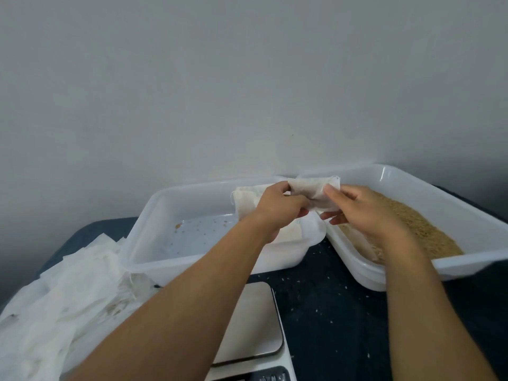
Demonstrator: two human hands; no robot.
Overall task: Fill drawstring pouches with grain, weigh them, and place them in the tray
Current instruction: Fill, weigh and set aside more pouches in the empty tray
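Head view: I see both hands holding one pouch up over the seam between two white tubs.

At frame centre the left tray (143, 237) and the right-hand grain tub (450, 196) nearly touch at their near corners, so there is little room between them; the open space I find is the dark tabletop (330, 312) below, dotted with spilled grains, beside the scale (255, 325) at bottom centre. A heap of empty pouches (63, 298) crowds the lower left, against the tray's near left corner. My left hand (277, 207) grips the pouch (308, 189) at its left end, fingers curled round the cloth; my right hand (357, 207) pinches its right end. Another pouch (244, 199) lies in the tray just behind the left hand. Brown grain (428, 232) covers the right tub's floor.
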